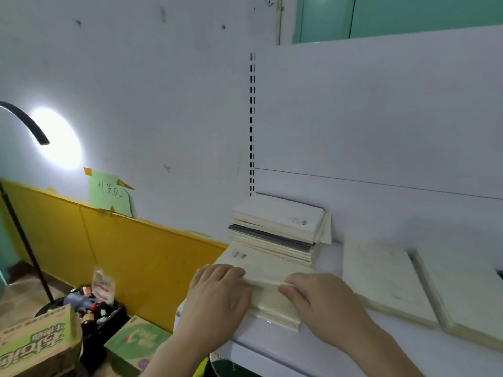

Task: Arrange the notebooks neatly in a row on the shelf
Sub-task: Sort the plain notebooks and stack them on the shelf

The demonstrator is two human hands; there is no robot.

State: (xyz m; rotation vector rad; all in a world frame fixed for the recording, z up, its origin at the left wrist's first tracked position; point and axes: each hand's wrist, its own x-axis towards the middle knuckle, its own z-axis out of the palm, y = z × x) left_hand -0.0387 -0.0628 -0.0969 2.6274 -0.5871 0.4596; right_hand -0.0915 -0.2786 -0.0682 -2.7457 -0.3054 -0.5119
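Both hands rest on a low stack of cream notebooks (261, 270) at the left end of the white shelf (340, 346). My left hand (220, 292) lies flat on its left side. My right hand (321, 303) sits on its right side, fingertips lifting the edge of the top cover. Behind it rises a taller pile of notebooks (277, 229), one with a dark grey cover, against the back panel. To the right, two more cream notebooks lie flat side by side: one (381, 276) in the middle, another (462, 292) at the frame's right edge.
A slotted upright (252, 123) marks the shelf's left side. Below on the floor to the left are cardboard boxes (38, 341), a black bin of rubbish (95, 303) and a lamp stand (24, 240). A yellow wall panel (122, 254) runs behind them.
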